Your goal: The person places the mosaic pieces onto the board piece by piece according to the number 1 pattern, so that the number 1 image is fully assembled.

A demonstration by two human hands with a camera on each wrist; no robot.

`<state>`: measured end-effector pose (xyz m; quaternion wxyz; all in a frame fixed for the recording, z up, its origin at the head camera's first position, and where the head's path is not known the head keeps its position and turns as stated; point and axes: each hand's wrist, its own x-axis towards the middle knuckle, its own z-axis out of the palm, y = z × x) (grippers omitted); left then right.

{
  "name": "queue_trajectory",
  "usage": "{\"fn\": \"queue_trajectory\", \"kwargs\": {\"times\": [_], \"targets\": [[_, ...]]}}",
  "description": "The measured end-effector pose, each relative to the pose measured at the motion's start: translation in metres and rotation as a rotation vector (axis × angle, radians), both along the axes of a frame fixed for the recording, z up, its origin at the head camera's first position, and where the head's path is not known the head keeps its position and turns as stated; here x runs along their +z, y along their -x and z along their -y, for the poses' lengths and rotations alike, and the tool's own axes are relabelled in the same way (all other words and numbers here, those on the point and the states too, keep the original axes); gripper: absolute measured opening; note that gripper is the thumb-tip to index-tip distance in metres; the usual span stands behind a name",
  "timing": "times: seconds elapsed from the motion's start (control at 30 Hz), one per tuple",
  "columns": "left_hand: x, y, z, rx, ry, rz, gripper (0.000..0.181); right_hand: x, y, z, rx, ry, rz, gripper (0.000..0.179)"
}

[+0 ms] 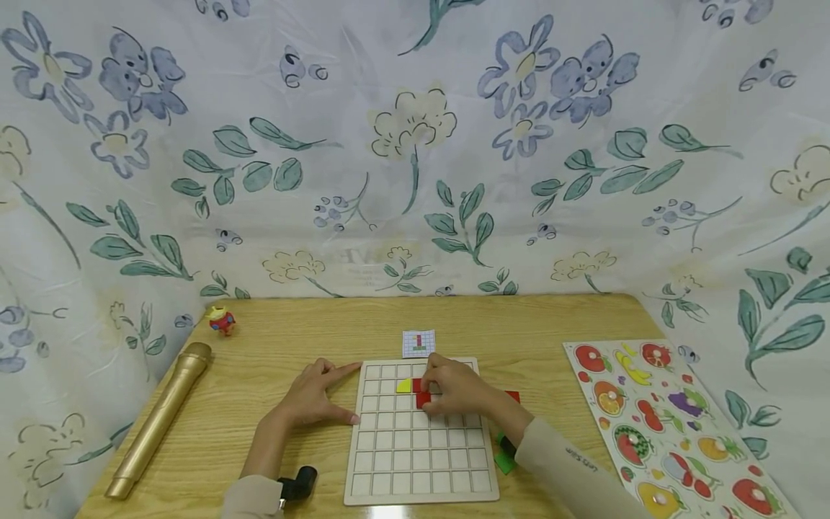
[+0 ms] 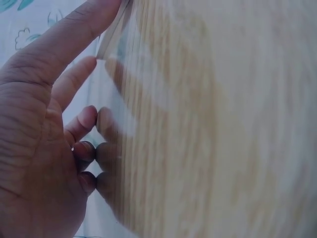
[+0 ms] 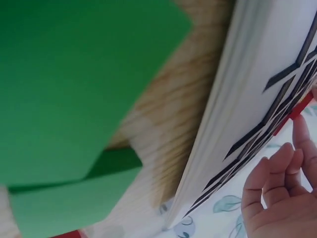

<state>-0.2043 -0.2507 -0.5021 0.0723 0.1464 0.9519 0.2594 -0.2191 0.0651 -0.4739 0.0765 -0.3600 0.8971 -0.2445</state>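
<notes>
A pale wooden grid board (image 1: 384, 461) lies flat on the table. My left hand (image 1: 311, 393) rests at its left edge, index fingertip at the upper corner and thumb lower down, fingers spread. Over the upper rows, my right hand (image 1: 457, 389) pinches a small red square tile (image 1: 424, 400) between thumb and index finger; part of it is hidden by the fingers. In the right wrist view the red tile (image 3: 297, 111) shows at the fingertips, close over the grid. Just above it on the board sit another red tile (image 1: 416, 385) and a yellow round-edged tile (image 1: 403, 386).
A small pattern card (image 1: 418, 344) lies behind the board. Right of the board are green pieces (image 1: 505, 463) and a red piece (image 1: 513, 396). A fruit puzzle board (image 1: 648, 389) lies at far right. A gold microphone (image 1: 158, 425) and a small red toy figure (image 1: 222, 321) are at left.
</notes>
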Motion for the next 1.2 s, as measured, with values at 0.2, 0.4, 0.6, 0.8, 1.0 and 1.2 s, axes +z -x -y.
{"fn": "queue_trajectory", "kwargs": {"times": [0.2,0.4,0.6,0.8,1.0,1.2], "targets": [[0.001,0.000,0.000,-0.010,0.000,-0.009,0.100,0.001,-0.002,0.000,0.000,-0.003,-0.011,0.022],[0.002,0.000,-0.001,-0.013,-0.002,-0.011,0.100,0.001,-0.003,0.000,0.009,-0.017,-0.047,0.025],[0.003,0.000,-0.001,-0.009,-0.007,-0.005,0.101,0.001,-0.001,-0.001,-0.004,-0.010,-0.065,0.029],[0.003,0.000,-0.001,-0.018,-0.012,-0.007,0.101,0.002,0.000,-0.009,-0.053,0.067,0.023,0.025],[0.002,0.000,-0.001,-0.015,-0.013,-0.006,0.101,0.000,0.002,-0.022,-0.077,0.147,0.189,0.027],[0.000,0.000,0.000,-0.011,-0.015,-0.002,0.101,-0.003,0.003,-0.038,-0.083,0.186,0.242,0.034]]}}
